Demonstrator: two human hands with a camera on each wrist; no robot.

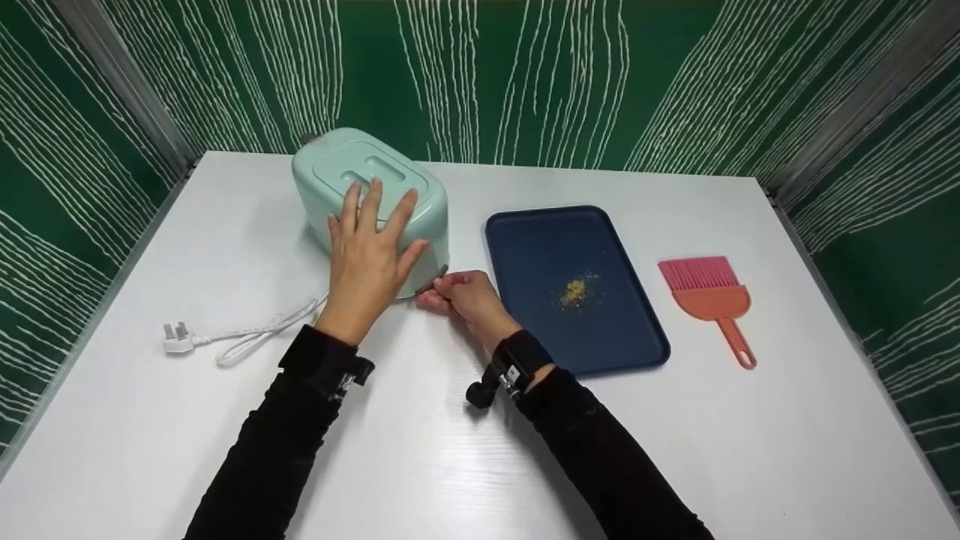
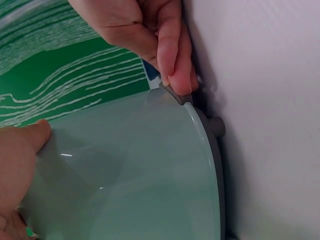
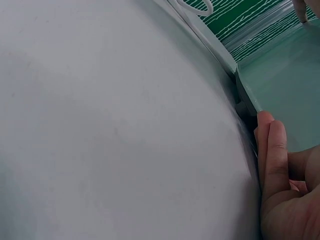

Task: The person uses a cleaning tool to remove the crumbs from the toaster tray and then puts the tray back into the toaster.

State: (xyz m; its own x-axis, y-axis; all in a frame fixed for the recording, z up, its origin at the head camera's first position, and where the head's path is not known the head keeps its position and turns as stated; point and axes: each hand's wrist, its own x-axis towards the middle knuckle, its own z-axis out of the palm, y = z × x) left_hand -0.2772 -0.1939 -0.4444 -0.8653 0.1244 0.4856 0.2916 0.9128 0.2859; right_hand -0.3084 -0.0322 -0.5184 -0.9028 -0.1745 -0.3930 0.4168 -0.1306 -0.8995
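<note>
A mint-green toaster (image 1: 431,229) with two top slots stands at the back left of the table, turned at an angle. My left hand (image 1: 367,259) rests on it with fingers spread over the top, the thumb along the near side. Low at the toaster's near right corner is my right hand (image 1: 472,300). In the left wrist view its thumb and finger pinch a grey tab (image 2: 172,92) at the dark base edge. From the right wrist view the fingers (image 3: 276,150) lie close to the tabletop beside the base, and the pinched part is hidden.
A navy tray (image 1: 540,247) bearing a small pile of yellowish crumbs (image 1: 574,292) lies just right of my right hand. Farther right is an orange-handled brush with pink bristles (image 1: 709,300). The toaster's white cord and plug (image 1: 178,341) lie at left. Green patterned walls (image 1: 375,67) enclose the white table.
</note>
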